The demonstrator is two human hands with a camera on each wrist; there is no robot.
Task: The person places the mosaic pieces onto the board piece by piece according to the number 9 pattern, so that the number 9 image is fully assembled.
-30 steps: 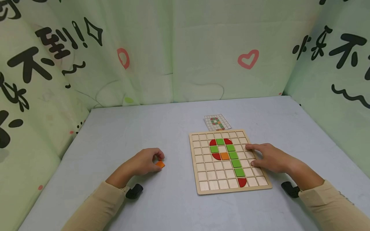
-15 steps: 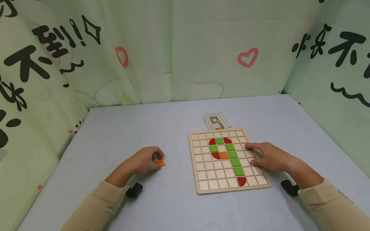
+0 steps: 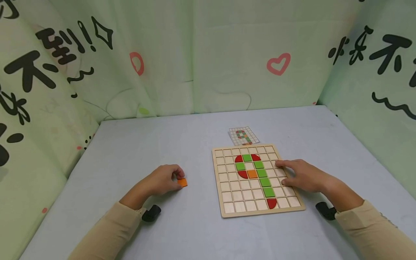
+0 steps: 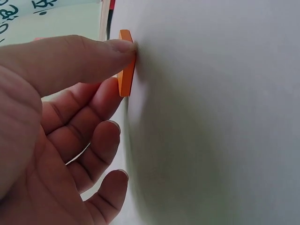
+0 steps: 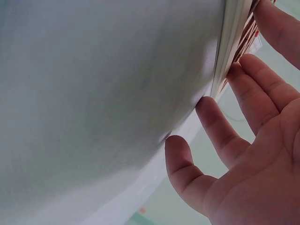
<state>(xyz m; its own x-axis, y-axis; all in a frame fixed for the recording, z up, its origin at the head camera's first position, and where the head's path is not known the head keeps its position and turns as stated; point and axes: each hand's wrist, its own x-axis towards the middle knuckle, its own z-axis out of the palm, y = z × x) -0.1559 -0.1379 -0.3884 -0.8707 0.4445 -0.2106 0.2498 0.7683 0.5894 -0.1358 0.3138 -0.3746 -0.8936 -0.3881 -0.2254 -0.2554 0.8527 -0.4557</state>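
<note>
My left hand [image 3: 164, 179] pinches an orange square tile [image 3: 183, 182] between thumb and fingers, low over the table left of the board. In the left wrist view the orange tile [image 4: 125, 70] shows edge-on under the thumb, the other fingers loosely bent. A wooden grid board [image 3: 232, 213] holds green squares, red rounded pieces and one orange square [image 3: 252, 174] in a hooked shape. My right hand [image 3: 303, 176] rests on the board's right side with fingers spread. In the right wrist view some fingertips [image 5: 234, 70] touch the board's edge [image 5: 229, 42] and others reach the table.
A patterned card [image 3: 243, 135] with a similar coloured grid lies just behind the board, partly overlapped by its far edge in the head view. The pale table [image 3: 195, 238] is bordered by green printed curtains [image 3: 201, 54] at the back and sides.
The orange tile has shifted slightly right and turned a little in my left fingers. My right hand and the board stay in place; the head view has tilted slightly.
</note>
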